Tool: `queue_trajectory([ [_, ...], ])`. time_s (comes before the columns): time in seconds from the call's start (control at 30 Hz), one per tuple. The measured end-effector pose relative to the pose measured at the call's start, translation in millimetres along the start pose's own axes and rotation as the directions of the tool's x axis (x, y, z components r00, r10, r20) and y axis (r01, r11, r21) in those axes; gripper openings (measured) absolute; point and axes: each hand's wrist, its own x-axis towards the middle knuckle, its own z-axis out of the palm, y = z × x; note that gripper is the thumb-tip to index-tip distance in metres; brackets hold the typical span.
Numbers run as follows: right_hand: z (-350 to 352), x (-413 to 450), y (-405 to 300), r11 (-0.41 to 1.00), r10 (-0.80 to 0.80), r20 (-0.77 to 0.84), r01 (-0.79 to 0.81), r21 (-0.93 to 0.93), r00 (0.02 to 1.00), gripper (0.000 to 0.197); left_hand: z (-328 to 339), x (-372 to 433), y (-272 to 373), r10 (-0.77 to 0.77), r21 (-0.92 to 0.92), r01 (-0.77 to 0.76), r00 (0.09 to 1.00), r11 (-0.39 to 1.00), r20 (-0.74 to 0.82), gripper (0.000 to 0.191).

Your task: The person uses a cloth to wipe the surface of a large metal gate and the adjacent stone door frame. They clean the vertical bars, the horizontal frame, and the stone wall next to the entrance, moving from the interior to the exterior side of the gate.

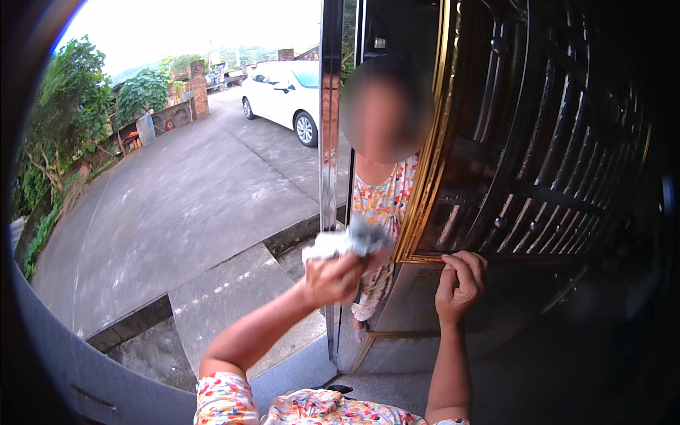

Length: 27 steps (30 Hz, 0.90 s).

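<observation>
My left hand (332,279) is shut on a crumpled white and grey cloth (348,241), blurred as if in motion. The cloth is in front of a glossy dark door strip that mirrors a person in a flower-patterned garment. Whether it touches the surface is unclear. Farther right, my right hand (461,281) is raised with its fingers bent. Its fingertips meet the lower edge of the gold-coloured moulding (417,234) around a dark door panel (473,202). I cannot tell if they grip that edge.
Raised bars and round studs stand out on the door panel. A shiny metal upright (330,175) borders the doorway. Outside are a concrete ramp (239,303) with drops beside it, a paved yard (191,196), a white car (287,90) and plants (66,111) along a low wall.
</observation>
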Motion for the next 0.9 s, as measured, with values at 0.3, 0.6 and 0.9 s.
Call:
queue_trajectory([
  [0.3, 5, -4, -1, 1.0, 0.026, 0.005, -0.026, 0.011, 1.0, 0.019, -33, 142, -42, -0.176, -0.082, 0.157, 0.898, 0.984, -0.403, 0.027],
  [0.6, 2, 1, -3, 1.0, 0.02, 0.028, -0.02, 0.017, 0.999, 0.016, 19, -63, 18, 0.035, -0.039, -0.035, 0.999, 0.999, 0.009, 0.029],
  [0.9, 1, 1, -3, 0.999, 0.029, 0.026, -0.03, 0.028, 0.999, 0.017, 10, -52, 13, 0.081, -0.143, -0.058, 0.984, 0.988, 0.157, 0.006],
])
